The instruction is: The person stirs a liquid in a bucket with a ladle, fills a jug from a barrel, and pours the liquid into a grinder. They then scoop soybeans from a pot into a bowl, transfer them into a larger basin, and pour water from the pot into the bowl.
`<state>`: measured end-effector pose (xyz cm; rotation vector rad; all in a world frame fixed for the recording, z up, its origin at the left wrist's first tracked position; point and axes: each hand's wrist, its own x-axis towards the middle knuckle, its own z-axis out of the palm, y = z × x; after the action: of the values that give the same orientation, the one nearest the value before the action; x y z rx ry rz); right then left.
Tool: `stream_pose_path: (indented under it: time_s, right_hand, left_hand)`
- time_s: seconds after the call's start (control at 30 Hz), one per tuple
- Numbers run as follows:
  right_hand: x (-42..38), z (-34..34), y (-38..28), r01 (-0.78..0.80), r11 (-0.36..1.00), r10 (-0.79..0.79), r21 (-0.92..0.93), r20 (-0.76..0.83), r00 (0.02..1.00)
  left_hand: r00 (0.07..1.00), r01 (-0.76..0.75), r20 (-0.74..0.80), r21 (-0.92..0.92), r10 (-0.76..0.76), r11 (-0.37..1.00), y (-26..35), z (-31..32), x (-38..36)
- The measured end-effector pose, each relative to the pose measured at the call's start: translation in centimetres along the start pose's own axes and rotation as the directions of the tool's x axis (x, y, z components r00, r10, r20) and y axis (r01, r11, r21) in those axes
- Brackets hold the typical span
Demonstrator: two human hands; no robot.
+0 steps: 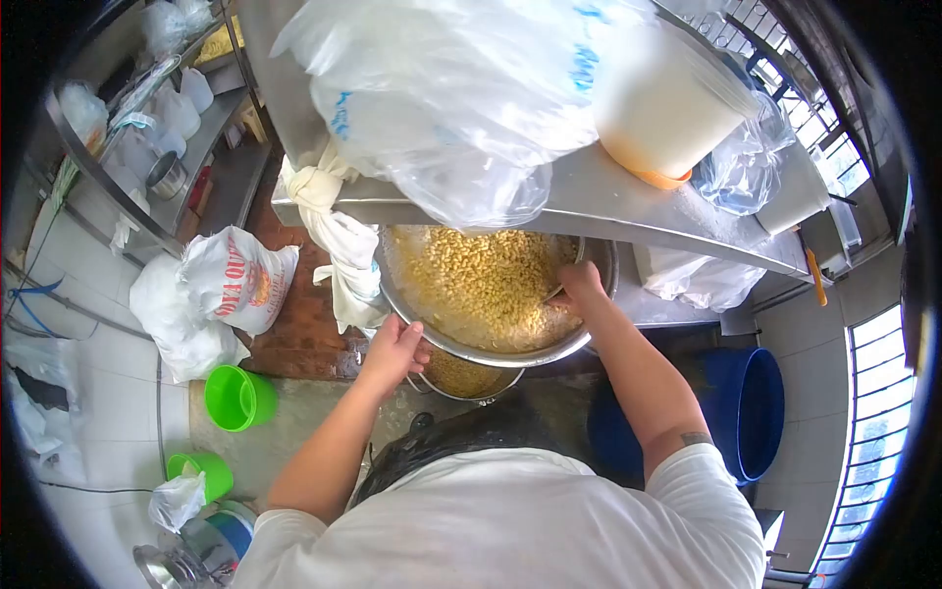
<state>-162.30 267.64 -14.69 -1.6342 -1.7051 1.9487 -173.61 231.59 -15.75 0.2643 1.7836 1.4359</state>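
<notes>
A wide metal basin [471, 355] holds yellowish soybeans [483, 275] in cloudy, foamy water. My left hand [394, 355] is closed on the basin's near-left rim, with the thumb uppermost. Inside the basin's right side, my right hand [579, 288] is closed, its fingers partly hidden among the beans. Something with a thin curved metal edge shows beside these fingers, but I cannot make out what it is. Below the basin's near edge stands a second metal pot [461, 378] with more beans or a similar yellowish content in it.
A steel shelf [628, 211] overhangs the basin, bearing plastic bags [461, 108] and a white bucket [677, 108]. Knotted cloth [343, 265] hangs at its left end. A blue barrel [760, 412] stands right, green buckets [241, 398] and a printed sack [240, 280] left.
</notes>
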Motion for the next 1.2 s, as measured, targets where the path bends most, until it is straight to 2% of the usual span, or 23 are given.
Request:
stream_pose_path:
  time_s: [0.1,0.13,0.27,0.33,0.47,0.57,0.63,0.67,0.77,0.8,1.03,1.1,1.2]
  right_hand:
    - [1.8,0.7,1.6,-0.005,0.946,-0.033,0.323,0.114,0.993]
    - [1.0,1.3,1.4,-0.028,0.936,0.007,0.351,0.061,0.998]
    - [4.2,2.4,2.9,-0.06,0.91,-0.003,0.411,0.15,0.989]
    - [5.1,2.7,3.4,-0.121,0.852,0.051,0.509,0.15,0.987]
    - [3.5,2.2,3.1,-0.158,0.819,0.04,0.551,0.22,0.975]
    - [-0.6,2.3,1.7,-0.113,0.831,-0.011,0.545,0.22,0.976]
    - [-1.5,2.6,2.4,-0.105,0.755,-0.034,0.647,0.198,0.98]
    - [-1.5,2.7,2.2,-0.167,0.702,-0.045,0.692,0.277,0.96]
    - [-3.0,3.1,1.2,-0.188,0.685,-0.036,0.704,0.29,0.956]
    - [-3.6,3.4,1.5,-0.145,0.666,-0.105,0.731,0.285,0.953]
    - [-7.8,4.2,1.1,-0.003,0.699,-0.156,0.715,0.157,0.975]
    - [-8.3,4.5,1.4,-0.004,0.7,-0.15,0.714,0.152,0.977]
    - [-9.5,4.7,1.9,0.015,0.674,-0.143,0.738,0.111,0.984]
  left_hand:
    - [1.0,-0.013,-0.011,-0.01,0.013,1.0,0.5,0.1,-0.4]
    - [1.0,-0.011,-0.023,-0.021,0.011,1.0,0.6,0.1,-0.6]
    - [1.0,-0.007,-0.03,-0.026,0.006,1.0,0.3,0.1,-0.6]
    - [0.998,-0.017,-0.057,-0.04,0.015,0.999,0.9,0.5,-1.3]
    - [0.995,-0.029,-0.091,-0.037,0.026,0.999,0.9,1.0,-1.6]
    - [0.994,-0.035,-0.103,-0.037,0.031,0.999,1.4,0.9,-1.6]
    - [0.995,-0.017,-0.097,-0.013,0.015,1.0,1.4,1.0,-1.8]
    - [0.995,-0.014,-0.094,-0.012,0.013,1.0,1.0,1.0,-1.8]
    - [0.999,-0.022,-0.046,-0.017,0.021,1.0,1.1,0.2,-1.5]
    - [0.999,-0.014,-0.045,-0.005,0.013,1.0,1.3,0.2,-1.5]
    - [0.997,-0.059,-0.04,-0.025,0.058,0.998,0.6,0.2,-1.3]
    - [0.998,-0.057,-0.029,-0.04,0.055,0.998,0.5,0.1,-1.3]
    - [0.99,-0.129,-0.065,-0.021,0.127,0.991,0.2,0.2,-0.9]
